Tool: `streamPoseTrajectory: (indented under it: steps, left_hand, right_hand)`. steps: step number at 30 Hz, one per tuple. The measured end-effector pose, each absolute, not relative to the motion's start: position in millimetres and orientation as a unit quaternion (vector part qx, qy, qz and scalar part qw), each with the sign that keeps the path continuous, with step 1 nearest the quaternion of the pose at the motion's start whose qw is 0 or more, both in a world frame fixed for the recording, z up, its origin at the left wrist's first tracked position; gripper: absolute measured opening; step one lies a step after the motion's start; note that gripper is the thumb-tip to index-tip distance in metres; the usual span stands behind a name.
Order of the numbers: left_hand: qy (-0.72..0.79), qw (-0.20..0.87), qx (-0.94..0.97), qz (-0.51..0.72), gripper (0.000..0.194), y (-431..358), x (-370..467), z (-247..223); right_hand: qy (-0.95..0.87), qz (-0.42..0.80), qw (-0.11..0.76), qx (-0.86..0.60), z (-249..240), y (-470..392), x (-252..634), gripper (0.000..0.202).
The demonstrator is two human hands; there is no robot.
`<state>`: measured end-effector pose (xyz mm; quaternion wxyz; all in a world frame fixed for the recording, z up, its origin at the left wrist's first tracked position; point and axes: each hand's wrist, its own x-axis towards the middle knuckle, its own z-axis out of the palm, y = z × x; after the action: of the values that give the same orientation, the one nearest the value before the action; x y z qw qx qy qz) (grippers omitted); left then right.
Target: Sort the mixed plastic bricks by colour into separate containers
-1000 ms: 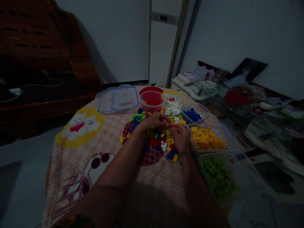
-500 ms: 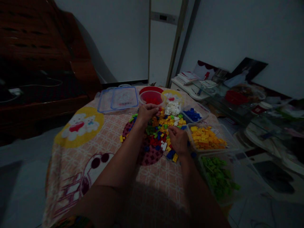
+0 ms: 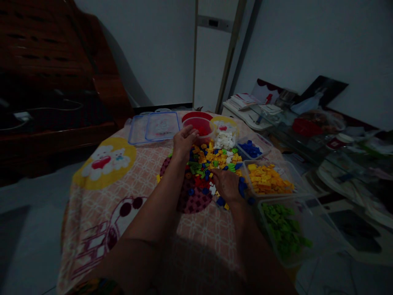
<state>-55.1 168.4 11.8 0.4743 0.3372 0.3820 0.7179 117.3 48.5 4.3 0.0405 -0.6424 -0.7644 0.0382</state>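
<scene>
A pile of mixed toy building bricks (image 3: 204, 164) in yellow, red, blue, green and white lies in the middle of the table. My left hand (image 3: 183, 143) is raised at the near left side of a clear tub (image 3: 206, 140) holding red bricks; its fingers are stretched out and nothing shows in them. Down at the pile, my right hand (image 3: 227, 183) has its fingers bent together at the bricks. What they pinch, if anything, is hidden.
Right of the pile stand boxes of white bricks (image 3: 224, 140), blue bricks (image 3: 250, 148), yellow bricks (image 3: 268, 178) and green bricks (image 3: 284, 229). Blue-rimmed clear lids (image 3: 162, 126) lie at the back left on the patterned tablecloth (image 3: 147, 172). A cluttered glass table (image 3: 276, 123) is further right.
My left hand has shifted slightly left and up beside the red-brick tub, its fingers straighter. My right hand has moved left and down into the pile.
</scene>
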Motion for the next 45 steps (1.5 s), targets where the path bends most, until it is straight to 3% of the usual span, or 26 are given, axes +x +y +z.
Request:
streamPoseTrajectory:
  steps: [7,12,25,38,45]
  left_hand:
    - [0.397,0.482,0.369,0.688,0.038,160.1,-53.0,17.7]
    - [0.384,0.515,0.425,0.638,0.032,155.5,-51.6,18.5]
    - [0.386,0.566,0.668,0.290,0.018,143.3,-41.1,14.8]
    - [0.357,0.583,0.665,0.302,0.009,138.1,-38.2,19.1]
    - [0.411,0.556,0.592,0.414,0.009,145.3,-46.7,19.7]
  right_hand:
    - [-0.757,0.043,0.028,-0.651,5.3,50.0,115.4,0.024]
    - [-0.743,0.059,0.088,-0.661,1.3,51.0,118.2,0.021]
    - [-0.685,0.092,0.269,-0.671,-10.5,55.7,126.1,0.019]
    - [-0.675,0.112,0.286,-0.671,-5.1,55.4,126.4,0.026]
    - [-0.670,0.102,0.289,-0.676,-7.4,55.5,127.4,0.027]
